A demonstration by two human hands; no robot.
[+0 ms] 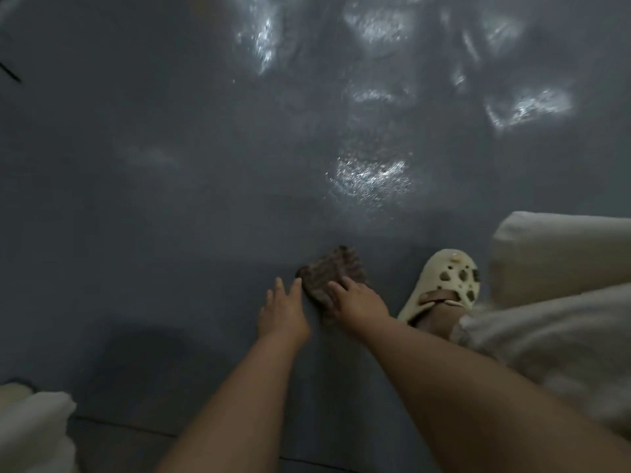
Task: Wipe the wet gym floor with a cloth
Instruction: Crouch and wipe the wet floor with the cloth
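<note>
A brown cloth [327,278] is pressed flat to the grey floor [153,206] under the spread right hand [356,300], just beside a cream clog [444,285] — the left hand [281,310] is laid open-fingered, touching the cloth's left edge — with wet patches [368,175] seen glinting beyond

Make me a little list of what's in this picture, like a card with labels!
floor: dark grey, shiny wet patches farther ahead
cloth: brown, bunched, on the floor
right hand: flat on the cloth
left hand: open, fingertips at the cloth's left edge
shoe: cream clog with holes, right of the cloth
wiping: cloth lies short of the nearest shiny patch
</note>
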